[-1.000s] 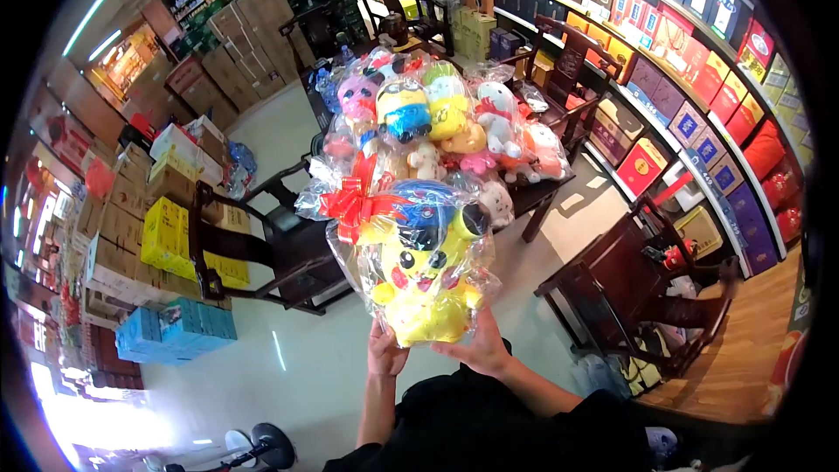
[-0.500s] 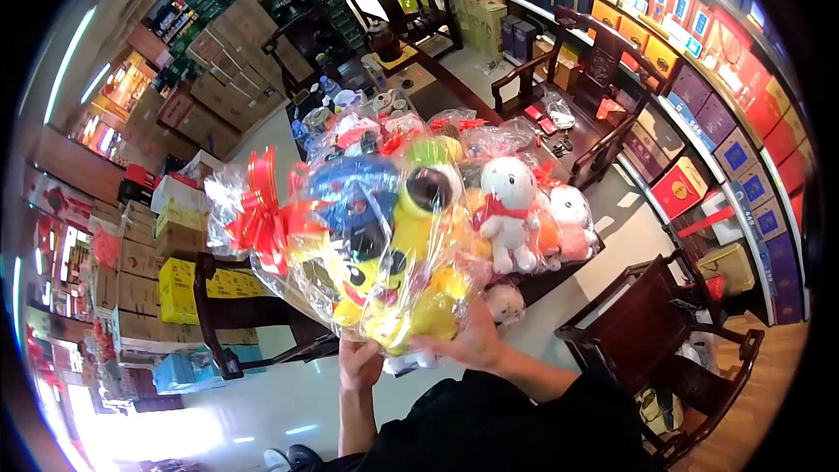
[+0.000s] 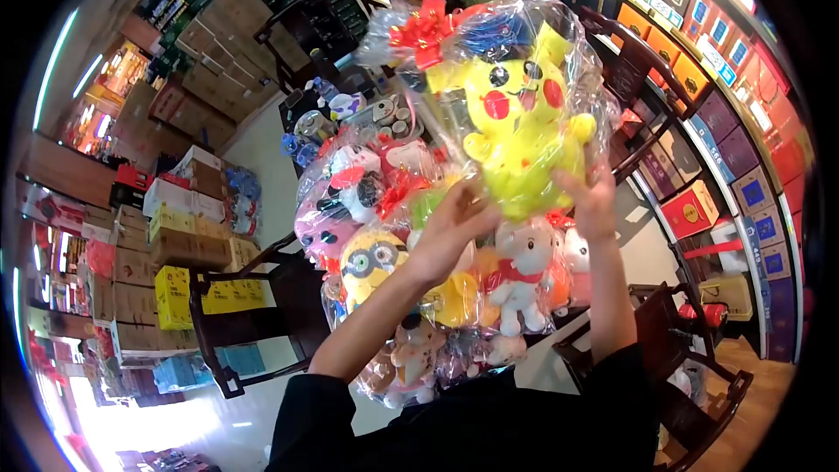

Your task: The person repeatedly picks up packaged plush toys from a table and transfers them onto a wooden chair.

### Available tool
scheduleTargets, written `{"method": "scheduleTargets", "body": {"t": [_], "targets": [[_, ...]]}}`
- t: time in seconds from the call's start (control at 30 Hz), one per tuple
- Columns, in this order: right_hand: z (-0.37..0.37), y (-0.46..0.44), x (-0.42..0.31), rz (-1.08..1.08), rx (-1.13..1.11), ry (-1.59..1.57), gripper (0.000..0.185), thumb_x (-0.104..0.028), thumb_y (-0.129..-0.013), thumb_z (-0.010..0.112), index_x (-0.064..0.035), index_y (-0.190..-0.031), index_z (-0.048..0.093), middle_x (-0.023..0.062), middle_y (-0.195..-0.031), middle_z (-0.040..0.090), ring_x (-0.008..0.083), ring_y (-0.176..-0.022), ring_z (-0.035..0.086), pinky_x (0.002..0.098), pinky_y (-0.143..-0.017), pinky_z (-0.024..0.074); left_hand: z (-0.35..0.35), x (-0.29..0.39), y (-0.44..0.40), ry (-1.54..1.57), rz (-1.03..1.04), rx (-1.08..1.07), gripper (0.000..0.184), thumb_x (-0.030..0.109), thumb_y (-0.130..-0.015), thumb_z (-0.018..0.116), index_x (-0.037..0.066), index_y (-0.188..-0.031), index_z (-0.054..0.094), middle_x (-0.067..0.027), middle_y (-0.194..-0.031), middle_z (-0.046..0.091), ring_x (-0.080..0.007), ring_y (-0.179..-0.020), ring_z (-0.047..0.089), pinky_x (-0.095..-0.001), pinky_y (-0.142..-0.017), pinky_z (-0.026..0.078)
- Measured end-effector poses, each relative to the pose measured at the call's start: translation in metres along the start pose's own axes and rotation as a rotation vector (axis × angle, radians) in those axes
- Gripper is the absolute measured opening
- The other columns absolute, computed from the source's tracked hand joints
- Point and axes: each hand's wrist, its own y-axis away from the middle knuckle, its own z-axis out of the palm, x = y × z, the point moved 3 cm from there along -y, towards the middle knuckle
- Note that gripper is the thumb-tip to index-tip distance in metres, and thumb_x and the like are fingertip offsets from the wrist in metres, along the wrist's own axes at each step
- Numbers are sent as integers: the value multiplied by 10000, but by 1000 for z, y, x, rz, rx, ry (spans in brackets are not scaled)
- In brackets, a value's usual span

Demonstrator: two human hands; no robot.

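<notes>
A yellow Pikachu plush toy (image 3: 516,114), wrapped in clear film with a red ribbon bow (image 3: 430,32), is held up over the far side of the toy pile. My left hand (image 3: 456,225) has its fingers curled at the wrap's lower left. At the lower right, my right hand (image 3: 591,197) presses against the film. Below and in front lie more wrapped plush toys: a Minion plush (image 3: 371,267), a pink plush (image 3: 322,229), a white plush with a red scarf (image 3: 522,275) and a brown plush (image 3: 415,354).
Dark wooden chairs stand left (image 3: 249,319) and right (image 3: 651,332) of the toy-covered table. Stacked cartons (image 3: 135,253) line the left side. Shelves of boxed goods (image 3: 717,131) run along the right. Bottles and small items (image 3: 315,122) stand on the table's far left.
The Pikachu plush toy has moved up, away from me and to the right, and its face has turned upright. The Minion and other plush toys behind it have come into view.
</notes>
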Motion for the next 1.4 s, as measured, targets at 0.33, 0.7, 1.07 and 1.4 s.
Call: {"method": "scheduleTargets", "body": {"t": [0.33, 0.7, 1.07, 1.4], "targets": [[-54, -103, 146, 182, -93, 162, 517, -49, -799, 646, 45, -1268, 448, 112, -1159, 586, 173, -1028, 576, 292, -893, 457, -43, -59, -120, 337, -431, 183, 439, 99, -860, 581, 42, -1262, 417, -108, -1178, 549, -247, -1037, 578, -396, -866, 494], [-63, -82, 195, 221, -254, 760, 486, -177, -775, 697, -7, -1201, 536, 163, -1126, 608, 250, -1017, 595, 333, -873, 455, -74, -105, -134, -22, -531, 465, 520, 135, -824, 614, -16, -1265, 384, -197, -1184, 530, -308, -1006, 593, -391, -763, 542], [-74, -63, 231, 447, -363, 778, 492, -290, -828, 649, -8, -1210, 518, 169, -1113, 627, 261, -1025, 605, 336, -874, 451, -91, -174, -172, -242, -628, 348, 799, 245, -718, 674, -79, -1346, 302, -314, -1405, 249, -381, -1227, 409, -373, -994, 381], [-76, -61, 221, 569, -160, 967, 456, -320, -755, 726, 43, -1002, 600, 158, -911, 663, 234, -820, 651, 344, -715, 496, -67, -149, -165, -288, -719, 373, 472, 193, -799, 634, -34, -1191, 500, -216, -1223, 507, -314, -907, 604, -420, -600, 543]]}}
